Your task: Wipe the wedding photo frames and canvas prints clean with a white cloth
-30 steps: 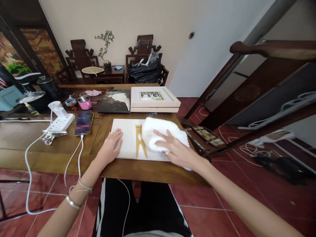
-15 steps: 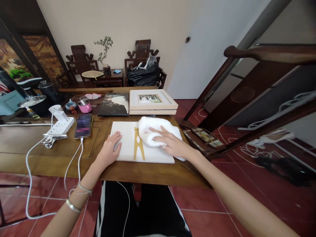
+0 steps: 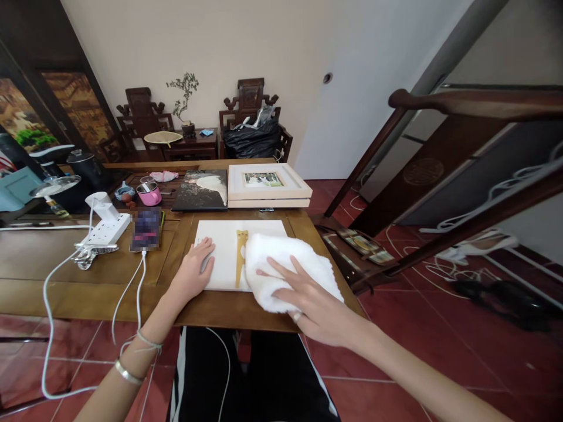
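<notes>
Towel (image 3: 285,258) slid nearer under splayed right hand (image 3: 308,299); left hand (image 3: 193,272) flat, open on canvas (image 3: 224,246).

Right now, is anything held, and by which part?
Nothing is gripped. The right hand lies flat on the near side of the fluffy white cloth; the left hand rests flat on the left edge of the white rectangular board.
</notes>
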The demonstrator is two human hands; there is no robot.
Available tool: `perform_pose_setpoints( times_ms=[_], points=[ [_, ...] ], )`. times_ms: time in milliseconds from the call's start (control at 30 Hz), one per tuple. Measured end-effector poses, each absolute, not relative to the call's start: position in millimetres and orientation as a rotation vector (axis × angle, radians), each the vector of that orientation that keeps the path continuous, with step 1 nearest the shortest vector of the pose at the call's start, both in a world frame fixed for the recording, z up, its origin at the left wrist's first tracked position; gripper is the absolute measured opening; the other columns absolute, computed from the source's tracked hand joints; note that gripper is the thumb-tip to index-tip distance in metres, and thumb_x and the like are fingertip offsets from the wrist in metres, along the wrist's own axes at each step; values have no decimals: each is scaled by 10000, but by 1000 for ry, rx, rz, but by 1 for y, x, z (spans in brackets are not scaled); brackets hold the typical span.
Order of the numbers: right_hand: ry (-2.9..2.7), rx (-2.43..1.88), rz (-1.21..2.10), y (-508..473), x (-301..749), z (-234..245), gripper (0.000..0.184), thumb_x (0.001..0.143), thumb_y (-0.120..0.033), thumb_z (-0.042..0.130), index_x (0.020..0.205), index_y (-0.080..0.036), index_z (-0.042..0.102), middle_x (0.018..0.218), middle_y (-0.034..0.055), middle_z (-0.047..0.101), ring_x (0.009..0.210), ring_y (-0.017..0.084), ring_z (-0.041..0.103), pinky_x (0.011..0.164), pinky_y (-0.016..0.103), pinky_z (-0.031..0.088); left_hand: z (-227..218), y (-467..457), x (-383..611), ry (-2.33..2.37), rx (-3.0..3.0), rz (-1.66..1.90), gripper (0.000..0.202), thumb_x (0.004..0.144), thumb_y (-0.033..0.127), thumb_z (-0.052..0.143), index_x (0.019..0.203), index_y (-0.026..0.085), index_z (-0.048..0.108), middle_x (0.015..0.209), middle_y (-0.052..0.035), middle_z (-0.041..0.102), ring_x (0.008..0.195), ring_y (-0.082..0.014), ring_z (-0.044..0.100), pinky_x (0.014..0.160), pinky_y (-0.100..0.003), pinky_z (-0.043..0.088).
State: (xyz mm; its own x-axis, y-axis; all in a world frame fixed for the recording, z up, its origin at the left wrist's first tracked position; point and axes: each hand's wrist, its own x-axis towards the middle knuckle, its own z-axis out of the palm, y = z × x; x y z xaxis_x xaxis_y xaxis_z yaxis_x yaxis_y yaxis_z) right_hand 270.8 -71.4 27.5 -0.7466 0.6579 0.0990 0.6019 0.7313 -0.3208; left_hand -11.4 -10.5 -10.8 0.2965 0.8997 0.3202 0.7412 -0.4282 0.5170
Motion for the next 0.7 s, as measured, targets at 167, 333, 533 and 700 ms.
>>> perform_pose_setpoints(
  times_ms=[167,333,533,700],
  points=[
    [-2783,-912,425,-46,278,33,467,617,-8,412,997,-156,640,1512,123,313,1433,234,127,1153,564,80,-11,-10,-12,1497,2302,845,392,890,260,421,1211,123,600,1367,-166,522,1331,-275,419,1126,-529,266],
    [-2665,-1119,265,20,256,22,470,721,-35,409,1138,-128,607,1452,162,417,1419,295,188,1106,639,124,-10,-11,-13,1500,2303,842,395,888,269,426,1210,123,602,1364,-170,523,1327,-274,425,1121,-522,284],
    [-2572,-1272,151,39,219,19,529,771,-58,383,1272,-122,540,1458,139,414,1401,363,206,1034,715,180,-10,-10,-13,1506,2292,844,390,887,274,437,1210,132,602,1364,-161,525,1325,-268,428,1125,-518,278],
    [-2746,-990,245,-20,214,23,560,692,-50,440,1217,-157,605,1505,96,345,1428,345,97,1079,690,92,-10,-10,-12,1512,2304,819,402,887,252,423,1219,105,595,1367,-168,520,1329,-270,423,1128,-513,273]
  ],
)
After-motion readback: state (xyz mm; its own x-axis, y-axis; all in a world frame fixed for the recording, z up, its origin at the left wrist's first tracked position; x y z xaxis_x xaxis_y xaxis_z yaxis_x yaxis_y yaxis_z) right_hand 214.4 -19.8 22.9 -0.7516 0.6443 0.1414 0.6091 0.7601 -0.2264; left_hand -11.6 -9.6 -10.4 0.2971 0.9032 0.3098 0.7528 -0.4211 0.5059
